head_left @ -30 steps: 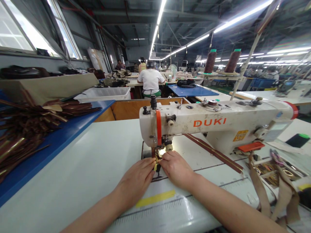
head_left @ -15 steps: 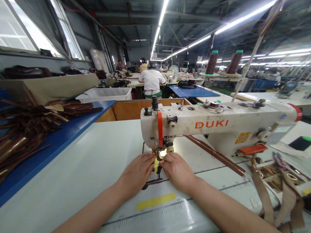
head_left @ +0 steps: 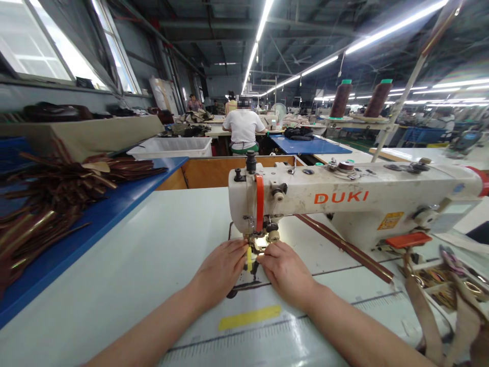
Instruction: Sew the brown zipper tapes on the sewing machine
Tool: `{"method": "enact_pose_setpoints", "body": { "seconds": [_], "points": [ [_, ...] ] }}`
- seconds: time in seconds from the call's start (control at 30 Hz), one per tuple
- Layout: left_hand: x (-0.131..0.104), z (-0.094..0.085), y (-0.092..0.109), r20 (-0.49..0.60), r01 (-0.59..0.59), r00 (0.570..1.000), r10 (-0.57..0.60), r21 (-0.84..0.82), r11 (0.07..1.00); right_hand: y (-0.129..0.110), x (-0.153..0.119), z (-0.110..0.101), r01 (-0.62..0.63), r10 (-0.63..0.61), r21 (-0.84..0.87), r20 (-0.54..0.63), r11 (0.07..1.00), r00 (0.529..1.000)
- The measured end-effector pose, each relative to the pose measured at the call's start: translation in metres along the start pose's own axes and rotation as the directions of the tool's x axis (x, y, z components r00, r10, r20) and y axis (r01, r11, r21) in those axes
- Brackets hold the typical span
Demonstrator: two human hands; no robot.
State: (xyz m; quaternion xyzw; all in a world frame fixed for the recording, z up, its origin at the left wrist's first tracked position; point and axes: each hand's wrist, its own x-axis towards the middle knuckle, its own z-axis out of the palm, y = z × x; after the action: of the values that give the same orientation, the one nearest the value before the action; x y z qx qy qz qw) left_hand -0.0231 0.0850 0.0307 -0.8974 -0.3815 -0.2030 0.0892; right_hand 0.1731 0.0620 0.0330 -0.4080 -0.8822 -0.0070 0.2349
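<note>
Both hands are at the needle area of a white DUKI sewing machine (head_left: 344,196). My left hand (head_left: 221,267) lies on the left of the presser foot, its fingers drawn together at the tips. My right hand (head_left: 286,272) is on the other side, thumb and fingers pinched close to the lit machine bed. What the fingertips hold is too small and covered to make out. Between them is a yellow tape piece (head_left: 249,259). A long brown strap (head_left: 351,250) with a gold-coloured line lies beneath the machine arm, running toward the right front.
Brown strips (head_left: 72,188) are piled on a blue surface (head_left: 133,196) at left. To the right, a parts tray (head_left: 439,285) holds metal pieces, with beige straps (head_left: 424,311) hanging beside it. Two brown thread cones (head_left: 341,99) stand behind. A person in white (head_left: 244,127) sits further back.
The whole view has shifted slightly, so the machine and table appear further right. Both hands stay at the needle area, with little visible change in their grip.
</note>
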Motion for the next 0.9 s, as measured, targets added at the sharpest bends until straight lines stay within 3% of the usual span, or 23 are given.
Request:
{"method": "enact_pose_setpoints", "body": {
  "seconds": [0.13,0.33,0.43,0.5,0.6,0.77,0.9],
  "points": [
    [-0.010,-0.006,0.002,0.009,0.019,1.000,-0.019,0.000,1.000,0.000,-0.003,0.000,-0.005,0.006,0.031,-0.016,1.000,1.000],
    [-0.071,-0.040,0.026,0.030,0.017,0.999,-0.016,-0.037,0.999,0.002,-0.008,0.003,0.005,0.008,0.157,-0.086,0.988,0.996],
    [-0.084,-0.055,0.036,0.059,0.012,0.998,-0.007,-0.088,0.996,0.003,-0.008,0.006,0.035,-0.013,0.196,-0.111,0.980,0.994],
    [-0.078,-0.058,0.034,0.059,0.032,0.998,-0.025,-0.122,0.992,0.002,-0.008,0.007,0.048,-0.021,0.214,-0.128,0.976,0.992],
    [-0.050,-0.054,0.022,0.100,0.057,0.994,-0.046,-0.112,0.992,-0.002,-0.009,0.007,0.054,-0.027,0.207,-0.132,0.977,0.991],
    [-0.003,-0.047,0.007,0.352,-0.071,0.932,0.087,-0.060,0.996,-0.003,-0.013,0.005,0.045,-0.018,0.184,-0.144,0.982,0.989],
    [-0.003,-0.055,0.006,0.382,-0.043,0.923,0.050,-0.027,0.999,0.003,-0.017,0.010,0.069,-0.029,0.252,-0.160,0.965,0.987]
  ]
}}
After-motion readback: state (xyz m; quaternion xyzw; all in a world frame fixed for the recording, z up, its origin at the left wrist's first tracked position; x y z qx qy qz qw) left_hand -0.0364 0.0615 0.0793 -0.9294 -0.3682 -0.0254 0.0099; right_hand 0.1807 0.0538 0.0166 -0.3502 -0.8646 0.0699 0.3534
